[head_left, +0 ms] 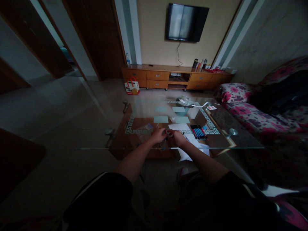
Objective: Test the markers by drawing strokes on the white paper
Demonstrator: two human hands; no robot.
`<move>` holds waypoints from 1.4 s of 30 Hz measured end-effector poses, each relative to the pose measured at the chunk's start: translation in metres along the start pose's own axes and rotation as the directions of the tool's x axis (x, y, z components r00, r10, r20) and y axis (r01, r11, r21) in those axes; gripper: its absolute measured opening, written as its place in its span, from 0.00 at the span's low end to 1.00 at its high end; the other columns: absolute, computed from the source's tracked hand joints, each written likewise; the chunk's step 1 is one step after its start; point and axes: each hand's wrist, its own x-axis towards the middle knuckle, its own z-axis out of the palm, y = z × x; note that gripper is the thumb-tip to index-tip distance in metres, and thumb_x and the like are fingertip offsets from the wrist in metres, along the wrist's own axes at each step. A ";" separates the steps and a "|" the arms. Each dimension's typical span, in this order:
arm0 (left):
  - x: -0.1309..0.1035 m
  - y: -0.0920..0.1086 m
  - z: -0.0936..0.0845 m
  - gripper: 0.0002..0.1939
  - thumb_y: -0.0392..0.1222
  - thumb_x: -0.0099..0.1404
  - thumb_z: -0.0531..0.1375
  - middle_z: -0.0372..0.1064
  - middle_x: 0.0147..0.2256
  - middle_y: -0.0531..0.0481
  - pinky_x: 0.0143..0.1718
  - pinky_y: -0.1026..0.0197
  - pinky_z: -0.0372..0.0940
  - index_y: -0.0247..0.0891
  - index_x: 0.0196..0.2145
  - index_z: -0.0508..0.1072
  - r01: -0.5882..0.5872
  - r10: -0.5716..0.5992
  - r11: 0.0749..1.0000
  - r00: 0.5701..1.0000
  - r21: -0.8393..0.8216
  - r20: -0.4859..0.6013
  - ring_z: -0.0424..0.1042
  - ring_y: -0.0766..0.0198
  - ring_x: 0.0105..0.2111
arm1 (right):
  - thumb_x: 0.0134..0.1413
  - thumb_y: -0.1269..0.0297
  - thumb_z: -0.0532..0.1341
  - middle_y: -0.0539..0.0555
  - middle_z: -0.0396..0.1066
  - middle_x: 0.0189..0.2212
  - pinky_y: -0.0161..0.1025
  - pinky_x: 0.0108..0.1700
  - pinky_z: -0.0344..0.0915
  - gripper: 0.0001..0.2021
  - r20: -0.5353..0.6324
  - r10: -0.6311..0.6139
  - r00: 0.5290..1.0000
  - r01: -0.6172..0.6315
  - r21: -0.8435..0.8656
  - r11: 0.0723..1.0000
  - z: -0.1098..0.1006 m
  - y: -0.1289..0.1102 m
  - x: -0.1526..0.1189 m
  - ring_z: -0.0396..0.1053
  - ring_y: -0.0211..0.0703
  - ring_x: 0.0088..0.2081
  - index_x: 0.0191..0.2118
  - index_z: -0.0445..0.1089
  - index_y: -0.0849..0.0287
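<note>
Fingers (170, 131) nearly meeting at small red object (165, 131)

Object lies between left hand (158, 135) and right hand (177, 138), left of the row of slim black-and-blue pens (198, 132). Finger closure: cannot tell; too small, dark.

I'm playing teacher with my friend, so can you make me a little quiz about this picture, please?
1. True or false: the TV hangs on the wall.
2. Which of these is nearest the right hand? A) bag B) pens C) TV
3. Fill in: the top of the table is made of see-through ____.

Key: 1. True. 2. B. 3. Glass.
</note>
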 end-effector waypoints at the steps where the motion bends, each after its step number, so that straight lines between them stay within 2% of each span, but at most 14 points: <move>1: 0.000 0.000 0.001 0.21 0.47 0.64 0.62 0.69 0.47 0.39 0.52 0.50 0.64 0.39 0.54 0.74 0.005 -0.005 1.000 1.000 -0.013 -0.010 0.69 0.50 0.49 | 0.56 0.77 0.59 0.60 0.78 0.44 0.34 0.47 0.66 0.22 -0.001 -0.003 1.000 0.003 -0.002 1.000 -0.002 -0.001 -0.001 0.75 0.43 0.40 0.56 0.70 0.62; 4: 0.000 -0.002 0.001 0.25 0.47 0.65 0.62 0.69 0.48 0.39 0.53 0.51 0.63 0.38 0.57 0.70 0.039 -0.041 0.998 0.998 -0.050 -0.038 0.69 0.52 0.49 | 0.55 0.76 0.59 0.60 0.77 0.44 0.35 0.46 0.66 0.20 -0.005 -0.012 1.000 0.012 -0.015 1.000 -0.007 -0.005 -0.006 0.74 0.43 0.38 0.54 0.72 0.63; 6: -0.001 -0.004 -0.001 0.24 0.45 0.64 0.63 0.70 0.47 0.41 0.53 0.52 0.63 0.37 0.56 0.70 0.030 -0.033 0.998 0.998 -0.061 -0.047 0.70 0.54 0.48 | 0.54 0.75 0.60 0.61 0.76 0.44 0.35 0.46 0.65 0.19 -0.012 -0.014 1.000 0.014 -0.045 0.999 -0.011 -0.007 -0.009 0.73 0.44 0.39 0.52 0.73 0.64; 11: -0.004 -0.007 -0.010 0.12 0.40 0.62 0.61 0.72 0.36 0.49 0.41 0.61 0.65 0.37 0.44 0.73 0.006 -0.010 0.998 0.998 -0.062 -0.058 0.70 0.63 0.36 | 0.54 0.71 0.61 0.61 0.76 0.42 0.35 0.44 0.64 0.11 -0.011 0.006 1.000 -0.008 -0.133 0.991 -0.019 -0.005 -0.014 0.72 0.44 0.39 0.44 0.75 0.64; 13: -0.006 -0.009 -0.014 0.08 0.41 0.62 0.60 0.71 0.31 0.51 0.35 0.63 0.63 0.37 0.40 0.73 0.006 -0.007 0.998 1.000 -0.060 -0.025 0.68 0.64 0.31 | 0.56 0.69 0.60 0.60 0.77 0.38 0.34 0.42 0.63 0.08 0.044 0.019 0.999 -0.012 -0.154 0.988 -0.021 -0.006 -0.017 0.73 0.44 0.38 0.39 0.76 0.63; 17: -0.014 -0.009 -0.022 0.07 0.42 0.60 0.60 0.68 0.24 0.52 0.30 0.64 0.58 0.37 0.27 0.73 -0.044 0.045 0.999 0.996 -0.015 0.077 0.65 0.65 0.25 | 0.58 0.67 0.59 0.58 0.78 0.32 0.34 0.35 0.62 0.08 0.159 0.067 0.985 -0.040 -0.165 0.986 -0.021 -0.008 -0.025 0.74 0.44 0.35 0.35 0.76 0.61; 20: -0.022 -0.006 -0.028 0.10 0.42 0.57 0.60 0.65 0.20 0.51 0.29 0.63 0.57 0.37 0.20 0.71 -0.071 0.064 0.996 0.988 0.049 0.141 0.64 0.65 0.23 | 0.59 0.64 0.59 0.59 0.79 0.33 0.34 0.34 0.62 0.09 0.220 0.122 0.968 -0.082 -0.181 0.980 -0.021 -0.008 -0.030 0.75 0.45 0.35 0.36 0.76 0.60; 23: -0.030 -0.001 -0.032 0.13 0.42 0.57 0.60 0.63 0.18 0.50 0.30 0.61 0.58 0.38 0.17 0.70 -0.081 0.064 0.994 0.974 0.070 0.217 0.64 0.63 0.22 | 0.57 0.63 0.61 0.61 0.79 0.37 0.35 0.38 0.65 0.09 0.255 0.159 0.954 -0.104 -0.217 0.971 -0.021 -0.008 -0.032 0.76 0.49 0.40 0.38 0.77 0.61; 27: -0.036 0.003 -0.034 0.12 0.42 0.56 0.61 0.67 0.20 0.48 0.32 0.60 0.60 0.38 0.18 0.71 -0.074 0.057 0.995 0.968 0.064 0.244 0.65 0.62 0.23 | 0.57 0.62 0.61 0.63 0.79 0.41 0.37 0.42 0.66 0.10 0.257 0.176 0.950 -0.117 -0.232 0.966 -0.020 -0.007 -0.031 0.76 0.52 0.44 0.40 0.77 0.61; 38: -0.037 0.002 -0.037 0.13 0.44 0.61 0.58 0.70 0.24 0.45 0.33 0.58 0.62 0.38 0.22 0.74 -0.140 0.090 0.979 0.949 0.148 0.302 0.67 0.59 0.25 | 0.57 0.61 0.60 0.62 0.79 0.40 0.37 0.41 0.67 0.11 0.288 0.175 0.942 -0.113 -0.220 0.969 -0.016 -0.006 -0.029 0.76 0.51 0.43 0.41 0.76 0.60; 42: -0.037 0.001 -0.037 0.11 0.42 0.62 0.58 0.69 0.26 0.46 0.36 0.58 0.63 0.38 0.24 0.74 -0.138 0.105 0.982 0.967 0.129 0.234 0.68 0.59 0.28 | 0.58 0.60 0.61 0.62 0.78 0.40 0.37 0.40 0.66 0.11 0.269 0.190 0.944 -0.126 -0.236 0.963 -0.018 -0.010 -0.029 0.76 0.51 0.43 0.41 0.75 0.59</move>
